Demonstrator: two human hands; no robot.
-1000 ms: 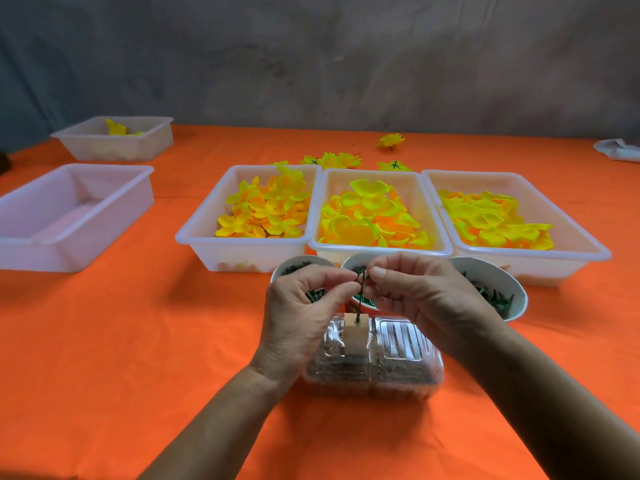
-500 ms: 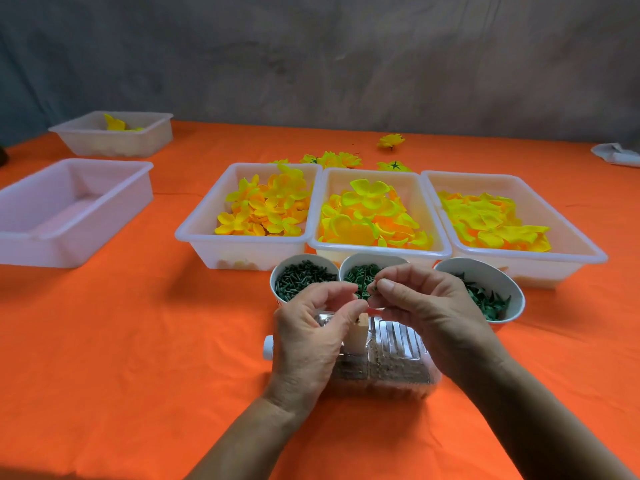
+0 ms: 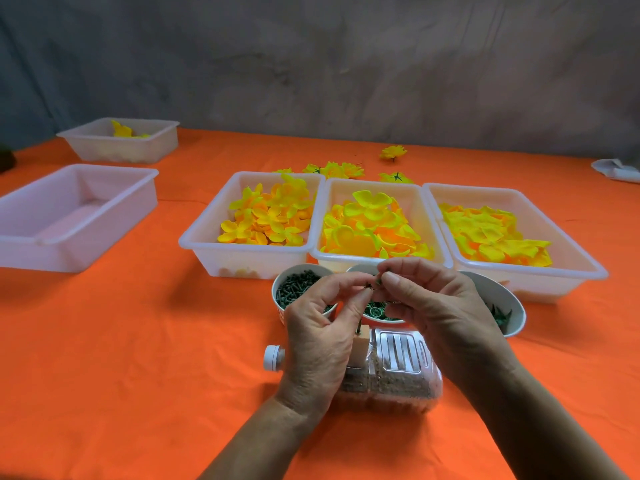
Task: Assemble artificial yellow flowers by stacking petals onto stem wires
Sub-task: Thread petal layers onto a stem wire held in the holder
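I am sitting at a table that is wearing a bright orange cloth, slightly creased and wrinkling here and there. Behind its far edge a grey wall is rising, mottled and blotchy, with paler and darker patches running across it. The light is falling softly and evenly from above, casting only faint shadows on the cloth. At the far left edge something dark is showing, too cropped to tell.

Beyond your pinching fingers sit translucent, smooth plastic trays of soft matt fabric petals, below them a glossy clear plastic bottle of grainy filling, all on creased matt orange cloth.
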